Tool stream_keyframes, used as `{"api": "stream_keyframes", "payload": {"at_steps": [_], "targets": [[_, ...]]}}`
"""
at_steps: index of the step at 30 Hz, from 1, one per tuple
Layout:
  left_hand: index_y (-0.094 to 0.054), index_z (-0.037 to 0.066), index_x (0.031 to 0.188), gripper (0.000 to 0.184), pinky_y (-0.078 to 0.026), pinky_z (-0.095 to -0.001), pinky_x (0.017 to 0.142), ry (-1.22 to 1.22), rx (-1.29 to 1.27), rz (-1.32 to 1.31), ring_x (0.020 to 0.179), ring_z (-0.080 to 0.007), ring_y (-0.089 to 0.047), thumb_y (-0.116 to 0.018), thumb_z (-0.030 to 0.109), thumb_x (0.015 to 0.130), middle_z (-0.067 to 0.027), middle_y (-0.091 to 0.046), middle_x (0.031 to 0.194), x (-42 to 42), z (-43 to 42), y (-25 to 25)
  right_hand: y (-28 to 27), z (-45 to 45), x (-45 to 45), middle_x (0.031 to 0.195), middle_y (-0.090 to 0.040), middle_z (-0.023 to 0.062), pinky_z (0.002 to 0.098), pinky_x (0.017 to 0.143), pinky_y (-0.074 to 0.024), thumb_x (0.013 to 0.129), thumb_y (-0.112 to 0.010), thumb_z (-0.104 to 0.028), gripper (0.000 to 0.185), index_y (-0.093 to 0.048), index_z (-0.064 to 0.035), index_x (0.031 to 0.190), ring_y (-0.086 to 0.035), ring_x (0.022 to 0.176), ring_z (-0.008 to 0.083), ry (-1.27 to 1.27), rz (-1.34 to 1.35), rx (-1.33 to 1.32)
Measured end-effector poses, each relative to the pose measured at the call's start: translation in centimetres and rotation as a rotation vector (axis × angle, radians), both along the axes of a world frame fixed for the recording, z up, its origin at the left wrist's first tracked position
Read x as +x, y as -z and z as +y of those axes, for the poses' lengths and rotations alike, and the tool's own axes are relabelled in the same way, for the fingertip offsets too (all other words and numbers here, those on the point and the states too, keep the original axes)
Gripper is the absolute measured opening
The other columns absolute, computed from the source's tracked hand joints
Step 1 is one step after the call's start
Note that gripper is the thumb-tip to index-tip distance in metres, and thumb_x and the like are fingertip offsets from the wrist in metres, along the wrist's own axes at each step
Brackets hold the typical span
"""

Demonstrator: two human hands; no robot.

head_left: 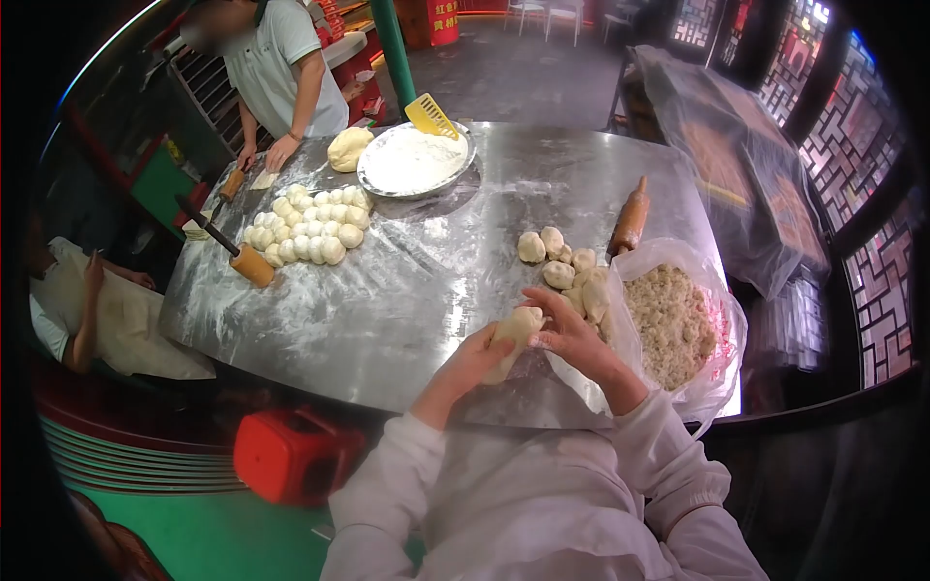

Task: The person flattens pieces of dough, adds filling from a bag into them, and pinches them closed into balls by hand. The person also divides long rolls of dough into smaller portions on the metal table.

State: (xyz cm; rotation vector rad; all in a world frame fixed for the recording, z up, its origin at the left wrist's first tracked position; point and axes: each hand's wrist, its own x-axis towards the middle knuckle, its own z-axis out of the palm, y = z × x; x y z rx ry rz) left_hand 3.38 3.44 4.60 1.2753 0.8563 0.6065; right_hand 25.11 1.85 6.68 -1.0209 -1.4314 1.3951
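Observation:
A piece of pale dough point(520, 327) is held between my two hands above the near edge of the steel table. My left hand point(477, 356) is wrapped round its left and lower side. The thumb and fingers of my right hand point(573, 334) close on its upper right end. Just beyond my right hand lie several small dough balls point(555, 275) and a larger lump of dough point(593, 293). To the right of that hand, a clear plastic bag point(728, 360) stands open, full of a crumbly, pale brown filling point(668, 327).
On the steel table point(387, 320) are a rolling pin point(631, 219), many floured dough balls point(312, 229), a roller point(252, 266), a flour basin point(373, 179) with a yellow scraper point(430, 117), and a big dough lump point(349, 150). Co-workers stand far left. A red stool point(276, 455) is below.

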Motion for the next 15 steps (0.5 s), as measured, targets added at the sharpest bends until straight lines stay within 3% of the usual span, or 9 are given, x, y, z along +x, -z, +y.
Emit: {"api": "stream_keyframes", "payload": {"at_steps": [1, 3, 7, 10, 15], "targets": [[-0.056, 0.002, 0.129, 0.052, -0.051, -0.0272, 0.080, -0.013, -0.096, -0.163, 0.093, -0.0108, -0.060, -0.059, 0.046, 0.100, -0.0053, -0.064, 0.103, 0.0, -0.3, -0.4, -0.1, -0.2, -0.4, 0.125, -0.058, 0.0061, 0.0357, 0.097, -0.0469, 0.089, -0.077, -0.022, 0.067, -0.043, -0.0057, 0.144, -0.055, 0.114, 0.0169, 0.004, 0.000, -0.001], [-0.057, 0.003, 0.126, 0.052, -0.050, -0.0271, 0.080, -0.045, -0.151, -0.249, 0.092, -0.0107, -0.060, -0.054, 0.049, 0.102, -0.0052, -0.064, 0.101, 0.7, -1.0, -1.3, -1.0, -0.6, -2.1, 0.127, -0.057, 0.0074, 0.0335, 0.100, -0.0463, 0.089, -0.077, -0.023, 0.069, -0.040, -0.0058, 0.145, -0.053, 0.116, 0.0156, -0.061, 0.228, -0.119], [-0.059, 0.004, 0.120, 0.055, -0.051, -0.0278, 0.074, -0.146, -0.391, -0.488, 0.085, -0.0114, -0.061, -0.040, 0.054, 0.106, -0.0050, -0.064, 0.098, 1.5, -1.0, -0.8, -2.3, -0.6, -3.8, 0.116, -0.062, 0.0059, 0.0326, 0.087, -0.0499, 0.090, -0.073, -0.017, 0.044, -0.050, -0.0072, 0.127, -0.060, 0.104, 0.0171, 0.060, 0.060, -0.162], [-0.060, 0.003, 0.115, 0.050, -0.051, -0.0289, 0.068, -0.348, -0.348, -0.417, 0.076, -0.0122, -0.061, -0.039, 0.048, 0.107, -0.0054, -0.065, 0.094, 2.3, -1.5, -1.6, -2.5, 0.0, -5.2, 0.107, -0.064, 0.0090, 0.0335, 0.078, -0.0500, 0.089, -0.069, -0.012, 0.031, -0.051, -0.0067, 0.114, -0.063, 0.097, 0.0195, 0.163, -0.116, -0.035], [-0.062, 0.002, 0.111, 0.043, -0.050, -0.0284, 0.064, -0.296, -0.175, -0.186, 0.066, -0.0123, -0.059, -0.041, 0.040, 0.107, -0.0064, -0.066, 0.090, 1.3, -1.2, -0.2, -2.0, 2.9, -5.5, 0.107, -0.063, 0.0161, 0.0367, 0.079, -0.0492, 0.085, -0.068, -0.006, 0.031, -0.051, -0.0052, 0.111, -0.062, 0.097, 0.0306, 0.234, -0.380, 0.064]]}}
